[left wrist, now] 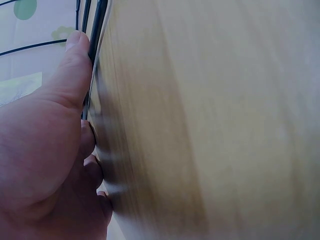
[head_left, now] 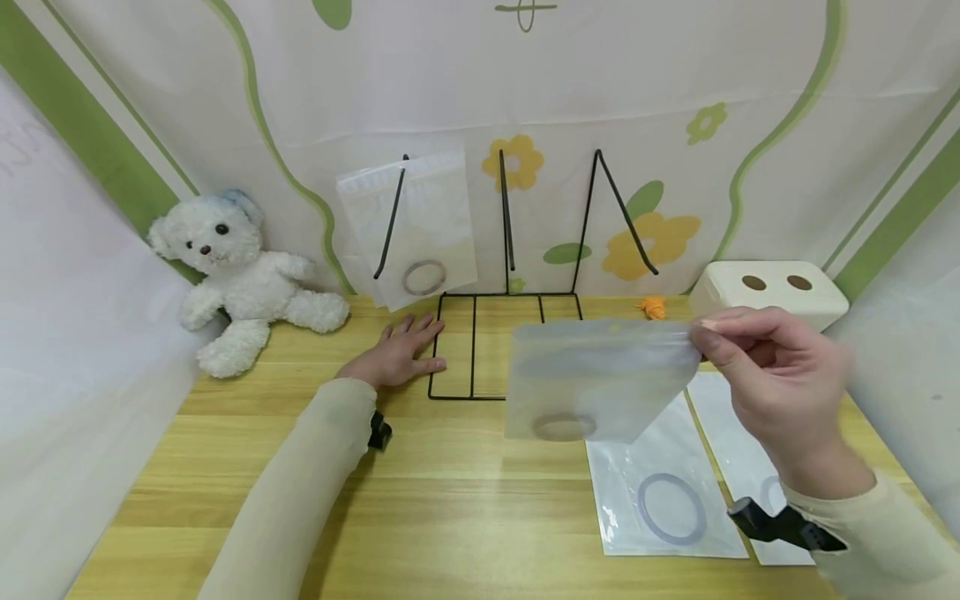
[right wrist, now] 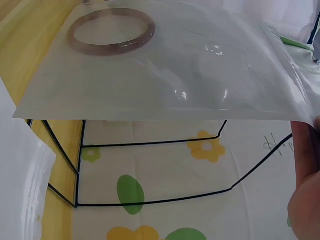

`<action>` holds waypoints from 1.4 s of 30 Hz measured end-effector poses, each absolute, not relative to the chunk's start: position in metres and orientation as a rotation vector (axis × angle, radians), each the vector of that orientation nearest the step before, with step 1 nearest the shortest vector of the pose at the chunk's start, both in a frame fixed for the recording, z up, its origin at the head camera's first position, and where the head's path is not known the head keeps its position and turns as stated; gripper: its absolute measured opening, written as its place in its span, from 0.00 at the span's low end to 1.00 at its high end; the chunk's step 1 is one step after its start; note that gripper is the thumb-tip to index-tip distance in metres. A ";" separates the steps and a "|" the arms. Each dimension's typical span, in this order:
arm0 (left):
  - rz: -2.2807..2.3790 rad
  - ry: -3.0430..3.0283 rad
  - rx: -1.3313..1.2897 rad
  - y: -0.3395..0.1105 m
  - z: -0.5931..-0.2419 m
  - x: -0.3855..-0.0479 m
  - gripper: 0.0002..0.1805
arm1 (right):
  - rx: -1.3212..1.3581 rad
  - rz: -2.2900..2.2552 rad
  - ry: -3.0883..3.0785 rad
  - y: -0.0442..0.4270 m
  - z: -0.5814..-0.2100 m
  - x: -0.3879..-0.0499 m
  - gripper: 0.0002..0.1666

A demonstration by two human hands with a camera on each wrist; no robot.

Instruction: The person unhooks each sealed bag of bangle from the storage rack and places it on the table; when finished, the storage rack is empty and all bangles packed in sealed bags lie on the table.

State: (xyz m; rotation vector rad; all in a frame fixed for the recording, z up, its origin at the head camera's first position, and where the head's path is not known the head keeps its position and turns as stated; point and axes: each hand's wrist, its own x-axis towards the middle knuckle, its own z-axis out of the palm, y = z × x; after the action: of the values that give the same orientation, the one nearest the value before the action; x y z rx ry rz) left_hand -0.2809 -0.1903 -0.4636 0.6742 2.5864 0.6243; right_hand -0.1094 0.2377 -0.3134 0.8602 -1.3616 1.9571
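Observation:
My right hand (head_left: pixel 795 383) pinches the upper right corner of a translucent zip bag (head_left: pixel 592 367), which holds a pinkish-brown bangle-like ring (right wrist: pixel 110 49). The bag hangs tilted in front of a black wire rack (head_left: pixel 507 294) with upright hooks. My left hand (head_left: pixel 401 354) rests on the table with fingers spread, its thumb touching the rack's left base bar. On the rack's left hook hang translucent bags (head_left: pixel 442 200), the front one with a ring low inside. Below my right hand lie a bag (head_left: pixel 622 467) with a pale lilac ring and another bag (head_left: pixel 720 408), partly covered by my wrist.
A white teddy bear (head_left: pixel 251 283) sits at the back left. At the back right stands a white box (head_left: pixel 776 296) with two round holes, beside a small orange item (head_left: pixel 652 307). A flower-print cloth (head_left: pixel 555 83) hangs behind the rack.

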 end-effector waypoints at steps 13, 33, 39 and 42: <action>0.590 2.593 0.652 -0.189 -0.467 -0.284 0.50 | 1.004 1.899 -1.491 0.208 -0.337 -0.096 0.07; 0.602 2.597 0.651 -0.192 -0.472 -0.288 0.51 | 0.609 1.764 -2.056 0.192 -0.352 -0.138 0.09; 0.617 2.592 0.629 -0.190 -0.467 -0.285 0.51 | 0.533 1.726 -2.235 0.193 -0.363 -0.158 0.13; 0.615 2.597 0.629 -0.189 -0.467 -0.286 0.50 | 0.473 1.728 -2.327 0.195 -0.369 -0.166 0.14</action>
State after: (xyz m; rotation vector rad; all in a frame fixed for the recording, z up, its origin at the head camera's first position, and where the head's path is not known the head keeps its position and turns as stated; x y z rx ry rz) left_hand -0.2859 -0.1895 -0.4673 0.6290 2.5966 0.6150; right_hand -0.1659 0.1953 -0.3694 0.4730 -2.3273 1.7279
